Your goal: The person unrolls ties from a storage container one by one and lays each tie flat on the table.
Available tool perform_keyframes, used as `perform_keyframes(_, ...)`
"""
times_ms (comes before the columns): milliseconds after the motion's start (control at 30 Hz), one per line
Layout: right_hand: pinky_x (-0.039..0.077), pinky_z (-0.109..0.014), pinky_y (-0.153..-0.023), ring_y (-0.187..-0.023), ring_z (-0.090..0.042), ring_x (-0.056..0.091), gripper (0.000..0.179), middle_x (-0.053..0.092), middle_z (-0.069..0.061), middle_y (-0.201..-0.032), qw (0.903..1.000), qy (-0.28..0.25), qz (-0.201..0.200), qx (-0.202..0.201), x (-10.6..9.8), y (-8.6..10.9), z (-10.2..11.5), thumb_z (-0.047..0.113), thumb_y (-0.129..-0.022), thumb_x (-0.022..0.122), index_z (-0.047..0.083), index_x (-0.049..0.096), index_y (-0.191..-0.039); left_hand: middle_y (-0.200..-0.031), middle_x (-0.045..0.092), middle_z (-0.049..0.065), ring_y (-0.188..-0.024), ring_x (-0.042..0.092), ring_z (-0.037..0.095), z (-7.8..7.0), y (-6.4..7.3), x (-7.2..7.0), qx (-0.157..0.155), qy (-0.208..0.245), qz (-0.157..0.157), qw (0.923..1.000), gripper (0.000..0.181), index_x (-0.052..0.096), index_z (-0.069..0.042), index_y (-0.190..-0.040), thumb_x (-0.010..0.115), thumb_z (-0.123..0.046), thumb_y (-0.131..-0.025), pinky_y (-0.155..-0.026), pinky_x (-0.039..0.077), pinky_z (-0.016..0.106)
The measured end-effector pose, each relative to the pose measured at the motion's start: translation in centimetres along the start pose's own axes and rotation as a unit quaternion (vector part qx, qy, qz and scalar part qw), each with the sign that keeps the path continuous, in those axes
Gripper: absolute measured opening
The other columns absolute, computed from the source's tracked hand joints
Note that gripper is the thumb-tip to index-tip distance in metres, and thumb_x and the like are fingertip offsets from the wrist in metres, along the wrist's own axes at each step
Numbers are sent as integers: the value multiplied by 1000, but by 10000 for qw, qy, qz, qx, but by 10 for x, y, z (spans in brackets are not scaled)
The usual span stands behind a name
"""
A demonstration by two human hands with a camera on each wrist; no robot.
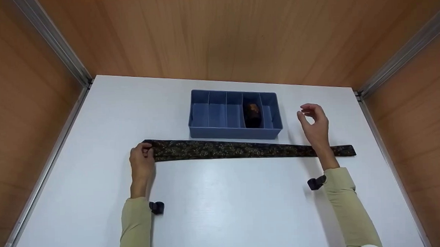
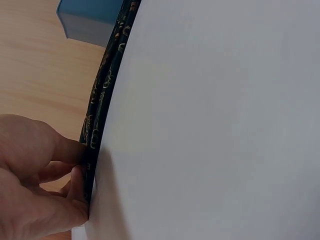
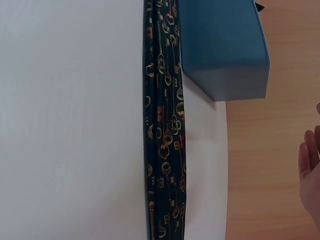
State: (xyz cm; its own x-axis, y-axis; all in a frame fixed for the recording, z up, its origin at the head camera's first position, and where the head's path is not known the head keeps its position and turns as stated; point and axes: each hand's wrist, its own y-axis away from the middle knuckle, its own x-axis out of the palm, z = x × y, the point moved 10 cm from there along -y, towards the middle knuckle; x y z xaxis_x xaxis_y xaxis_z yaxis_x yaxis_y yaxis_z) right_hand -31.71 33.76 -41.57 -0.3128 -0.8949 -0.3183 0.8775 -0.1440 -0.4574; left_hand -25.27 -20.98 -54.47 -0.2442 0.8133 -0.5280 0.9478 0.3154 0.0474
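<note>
A long dark necktie [image 1: 221, 148] with a pattern of gold keys lies flat across the table, broad at its left end and tapering to the right. At that broad end, my left hand [image 1: 141, 161] pinches the fabric between thumb and fingers; the left wrist view shows the fingertips on the necktie's edge [image 2: 102, 95]. My right hand [image 1: 315, 127] is raised over the table beyond the narrow end, thumb and fingers loosely curved with nothing between them. Its wrist crosses above the necktie. In the right wrist view the key pattern of the necktie [image 3: 167, 125] shows clearly, with lengthwise folds.
Behind the necktie stands a blue divided box [image 1: 235, 132] with several compartments. One compartment, second from the right, holds a dark rolled item [image 1: 252, 117] with a brownish patch. Wooden panels [image 1: 217, 36] with metal edge rails enclose the white table [image 1: 223, 211].
</note>
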Motion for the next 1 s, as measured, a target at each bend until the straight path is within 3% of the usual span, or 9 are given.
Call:
perform_keyframes(67,47,-47,-97,-108,-40,59,24,62,-26,-113,10000,-8,48,-35,5,-1,2,-8,-95,66,-17,61,-117,-109,52,24,-100,51,31,1,0,0,-19,7,-9,10000,25,57,13,-126,50,1,-105,-85,45,41)
perform_keyframes(267,46,-56,-97,-107,-43,58,23,60,-29,-114,9998,-42,174,-88,17,-4,6,-9,-95,66,-16,61,-116,-110,50,22,-100,51,30,2,1,1,-76,35,2,10000,26,56,13,-127,49,0,-106,-85,45,39)
perform_keyframes(1000,45,-62,-95,-105,-48,58,22,61,-29,-113,9991,-122,345,-236,49,-11,15,-12,-93,66,-15,63,-114,-109,51,24,-101,50,33,-2,1,1,-50,-162,-21,9999,25,57,14,-126,50,3,-105,-84,43,41)
